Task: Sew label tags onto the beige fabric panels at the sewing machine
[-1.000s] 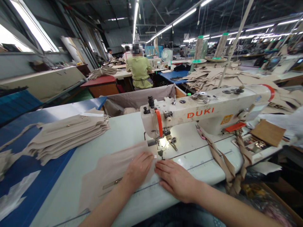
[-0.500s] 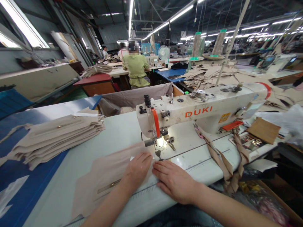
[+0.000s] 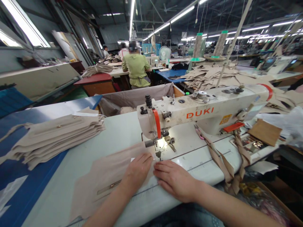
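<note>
A beige fabric panel [image 3: 104, 171] with a zipper [image 3: 110, 186] set in it lies on the sewing machine's pale bed, its right end close to the needle area [image 3: 159, 144]. My left hand [image 3: 139, 168] is closed on the panel's right end, fingers bent and together. A small white piece [image 3: 132, 159] shows beside those fingers. Just to the right, my right hand [image 3: 176, 179] lies low with its fingers stretched towards the left one, their tips at the panel's edge; its thumb is hidden. The sewing machine [image 3: 201, 110] stands right behind both hands.
On the left lies a stack of beige panels [image 3: 61, 132]. Pink-handled snips [image 3: 200, 134] and beige fabric strips [image 3: 220, 157] are on the right, near a tray of metal parts [image 3: 253, 143]. A person in a green top [image 3: 137, 69] sits farther back.
The view has shifted very slightly. Both hands and the panel keep nearly the same place by the needle.
</note>
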Available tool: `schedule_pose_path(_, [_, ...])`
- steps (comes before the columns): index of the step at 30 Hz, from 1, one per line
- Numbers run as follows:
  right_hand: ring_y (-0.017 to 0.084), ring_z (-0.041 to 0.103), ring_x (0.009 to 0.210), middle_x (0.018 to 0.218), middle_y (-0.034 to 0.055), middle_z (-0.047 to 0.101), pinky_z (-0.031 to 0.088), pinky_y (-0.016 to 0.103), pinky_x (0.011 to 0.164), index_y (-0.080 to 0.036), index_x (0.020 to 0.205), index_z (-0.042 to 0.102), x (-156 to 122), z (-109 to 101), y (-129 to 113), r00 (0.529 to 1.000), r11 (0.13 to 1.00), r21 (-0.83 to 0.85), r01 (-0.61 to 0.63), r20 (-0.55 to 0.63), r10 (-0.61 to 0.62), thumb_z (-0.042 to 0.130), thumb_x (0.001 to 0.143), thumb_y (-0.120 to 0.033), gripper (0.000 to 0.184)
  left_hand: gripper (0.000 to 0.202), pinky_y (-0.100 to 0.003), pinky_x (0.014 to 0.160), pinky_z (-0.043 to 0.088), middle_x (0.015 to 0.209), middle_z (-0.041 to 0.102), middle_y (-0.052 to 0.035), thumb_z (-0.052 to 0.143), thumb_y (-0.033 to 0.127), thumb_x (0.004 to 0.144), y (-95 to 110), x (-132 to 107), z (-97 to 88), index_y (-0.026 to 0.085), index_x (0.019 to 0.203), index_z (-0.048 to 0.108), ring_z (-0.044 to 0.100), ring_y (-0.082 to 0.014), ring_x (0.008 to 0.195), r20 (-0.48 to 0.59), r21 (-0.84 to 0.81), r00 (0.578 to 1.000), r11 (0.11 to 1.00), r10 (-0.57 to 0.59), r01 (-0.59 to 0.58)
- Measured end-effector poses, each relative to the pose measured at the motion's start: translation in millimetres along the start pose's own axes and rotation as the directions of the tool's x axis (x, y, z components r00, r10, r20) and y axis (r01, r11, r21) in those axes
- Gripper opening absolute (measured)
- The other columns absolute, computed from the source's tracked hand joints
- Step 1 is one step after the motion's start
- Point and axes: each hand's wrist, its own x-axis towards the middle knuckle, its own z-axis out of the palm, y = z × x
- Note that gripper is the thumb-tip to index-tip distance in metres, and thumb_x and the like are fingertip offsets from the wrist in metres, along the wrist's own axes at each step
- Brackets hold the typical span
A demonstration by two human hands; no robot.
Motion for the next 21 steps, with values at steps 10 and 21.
schedule_pose_path(10, [0.023,0.056,0.096,0.097,0.0085,0.064,0.048,0.036,0.089,-0.014,0.106,0.066,34.1,-8.4,25.9,0.999,0.980,-0.198,-0.027,0.017,0.031,0.054,0.094,-0.021,0.018,0.034,-0.035,0.090,0.056,0.103,0.071,-0.0103,0.037,0.010,0.094,7.0,-4.8,-7.0,0.014,0.107,0.067,0.066,-0.0207,0.099,0.006,-0.044,0.999,0.998,-0.050,0.050])
schedule_pose_path(21, [0.022,0.056,0.094,0.094,0.0087,0.066,0.045,0.035,0.089,-0.012,0.099,0.067,42.3,-13.1,41.2,0.999,0.971,-0.240,0.001,0.046,0.010,0.053,0.094,-0.020,0.017,0.034,-0.040,0.095,0.055,0.120,0.069,-0.0133,0.043,0.022,0.095,1.9,-3.6,9.1,0.011,0.121,0.062,0.064,-0.0238,0.111,0.066,-0.068,0.991,0.990,-0.117,0.122])
